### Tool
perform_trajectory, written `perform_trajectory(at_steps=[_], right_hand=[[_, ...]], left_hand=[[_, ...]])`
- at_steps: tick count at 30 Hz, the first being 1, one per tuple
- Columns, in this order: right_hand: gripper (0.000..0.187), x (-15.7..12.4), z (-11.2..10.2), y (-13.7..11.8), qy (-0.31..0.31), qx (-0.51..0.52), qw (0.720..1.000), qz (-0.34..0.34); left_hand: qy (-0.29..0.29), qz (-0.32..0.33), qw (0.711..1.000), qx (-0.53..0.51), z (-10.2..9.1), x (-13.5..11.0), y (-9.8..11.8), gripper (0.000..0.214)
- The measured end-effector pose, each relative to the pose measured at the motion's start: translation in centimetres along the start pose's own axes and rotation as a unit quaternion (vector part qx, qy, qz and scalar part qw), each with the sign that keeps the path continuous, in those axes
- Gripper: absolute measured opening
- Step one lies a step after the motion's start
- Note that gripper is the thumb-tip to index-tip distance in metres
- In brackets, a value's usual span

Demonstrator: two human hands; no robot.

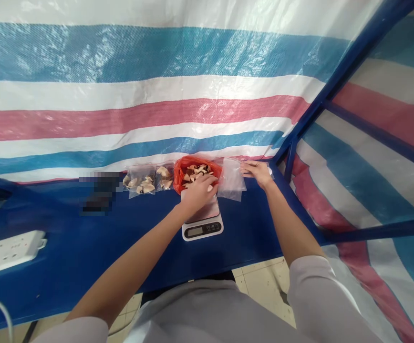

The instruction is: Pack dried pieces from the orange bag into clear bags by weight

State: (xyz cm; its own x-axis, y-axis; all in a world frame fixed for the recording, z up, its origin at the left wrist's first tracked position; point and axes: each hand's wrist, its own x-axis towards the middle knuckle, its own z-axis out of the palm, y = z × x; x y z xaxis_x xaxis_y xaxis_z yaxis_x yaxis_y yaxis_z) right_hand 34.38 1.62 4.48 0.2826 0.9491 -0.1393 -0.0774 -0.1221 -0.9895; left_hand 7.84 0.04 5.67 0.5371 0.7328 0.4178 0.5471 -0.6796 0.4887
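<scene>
The left hand's fingertips [210, 181] are curling close together over pale-and-brown sliced mushroom pieces [196, 173], touching them, though I cannot tell whether they are clamping any; the pieces are lying heaped in an open, crumpled red plastic bag [181, 175], which appears to be resting at the back of a white digital kitchen scale [202, 228]; the left hand [196, 191] is hovering just above the scale's pan; a low, light touch is suiting such loose pieces; the right hand [255, 174] is reaching out with its fingers together beside a clear plastic bag [231, 181], seemingly touching its edge, any grip being unclear; two clear bags of mushroom pieces [141, 182] are sitting further left along a blue table [85, 252]; a striped woven tarpaulin [157, 57] is hanging behind them.
</scene>
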Motion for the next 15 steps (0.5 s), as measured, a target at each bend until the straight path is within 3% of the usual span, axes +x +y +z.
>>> perform_trajectory(at_steps=[4,7,15], right_hand=[[0.021,2.0,-1.6,-0.2,-0.004,-0.029,1.000,0.002],[0.022,3.3,-2.0,0.0,-0.016,-0.047,0.999,0.008],[0.011,6.4,-1.0,0.6,-0.037,-0.141,0.989,-0.030]], left_hand=[[-0.043,0.140,0.983,0.107,2.0,0.8,1.5,0.026],[-0.083,0.197,0.963,0.165,3.8,1.5,2.4,0.024],[-0.162,0.193,0.946,0.202,7.5,2.8,2.6,0.026]])
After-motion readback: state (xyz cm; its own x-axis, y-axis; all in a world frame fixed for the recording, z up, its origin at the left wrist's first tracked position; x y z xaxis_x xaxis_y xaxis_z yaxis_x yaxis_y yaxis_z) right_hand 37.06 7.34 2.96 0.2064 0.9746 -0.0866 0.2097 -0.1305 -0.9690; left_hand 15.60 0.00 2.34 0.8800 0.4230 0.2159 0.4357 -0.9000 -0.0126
